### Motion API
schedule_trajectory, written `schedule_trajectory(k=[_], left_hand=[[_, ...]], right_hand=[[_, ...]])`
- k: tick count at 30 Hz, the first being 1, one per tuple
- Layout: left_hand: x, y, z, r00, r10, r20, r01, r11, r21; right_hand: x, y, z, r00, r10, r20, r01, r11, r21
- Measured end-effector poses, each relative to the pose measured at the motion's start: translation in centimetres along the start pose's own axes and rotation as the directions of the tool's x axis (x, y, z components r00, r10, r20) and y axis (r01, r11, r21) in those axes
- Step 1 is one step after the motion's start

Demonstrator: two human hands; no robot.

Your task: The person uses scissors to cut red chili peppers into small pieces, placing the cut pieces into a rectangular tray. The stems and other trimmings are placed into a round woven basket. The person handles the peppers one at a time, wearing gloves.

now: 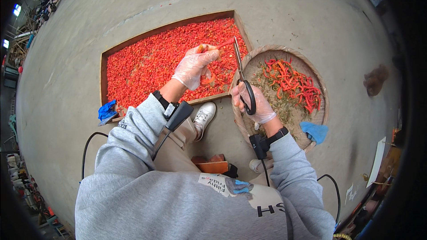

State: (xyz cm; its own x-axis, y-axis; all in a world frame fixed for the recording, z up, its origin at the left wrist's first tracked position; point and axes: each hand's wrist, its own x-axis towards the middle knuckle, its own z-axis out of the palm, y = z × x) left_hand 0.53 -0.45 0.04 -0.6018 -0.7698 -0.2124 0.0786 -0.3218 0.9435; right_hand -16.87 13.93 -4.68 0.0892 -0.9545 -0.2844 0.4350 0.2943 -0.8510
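My left hand (193, 66), in a clear plastic glove, grips a red chili (224, 44) above a wooden tray (240, 26) spread with chopped red chilies (147, 66). My gloved right hand (253, 106) holds black-handled scissors (238, 58), their long blades pointing up at the chili's outer end. Whether the blades touch it is hard to tell. To the right, a round woven basket (324, 102) holds whole red chilies (289, 80) among scattered green stems.
A blue cloth (313, 131) lies on the basket's near rim, and blue material (106, 111) at the tray's left corner. My shoe (204, 118) and an orange-brown board (213, 166) are below. A brown furry animal (375, 80) is on the concrete at right. Clutter lines both sides.
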Motion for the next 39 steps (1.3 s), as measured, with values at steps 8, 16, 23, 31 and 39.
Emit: schedule_trajectory(k=[8, 16, 23, 31, 39], left_hand=[[-0.2, 0.2, 0.1, 1.0, 0.019, -0.025, -0.014, 0.979, 0.203], [-0.5, 0.4, 0.4, 1.0, -0.023, -0.005, 0.023, 0.939, 0.343], [-0.2, 0.1, -0.1, 0.999, 0.01, -0.037, -0.002, 0.978, 0.207], [0.1, -0.1, -0.4, 0.996, 0.077, -0.048, -0.062, 0.961, 0.268], [0.1, -0.8, -0.3, 0.993, 0.115, -0.038, -0.083, 0.874, 0.48]], right_hand=[[-0.1, 0.3, -0.9, 0.997, 0.047, 0.064, -0.044, 0.997, -0.056], [0.0, -0.3, -0.5, 0.998, 0.047, 0.04, -0.044, 0.997, -0.062], [-0.1, -0.4, -0.6, 0.997, 0.082, 0.006, -0.081, 0.991, -0.105], [0.0, 0.7, -1.0, 0.989, 0.048, 0.139, -0.021, 0.982, -0.186], [-0.1, 0.2, -1.0, 0.996, 0.038, 0.081, -0.022, 0.983, -0.184]])
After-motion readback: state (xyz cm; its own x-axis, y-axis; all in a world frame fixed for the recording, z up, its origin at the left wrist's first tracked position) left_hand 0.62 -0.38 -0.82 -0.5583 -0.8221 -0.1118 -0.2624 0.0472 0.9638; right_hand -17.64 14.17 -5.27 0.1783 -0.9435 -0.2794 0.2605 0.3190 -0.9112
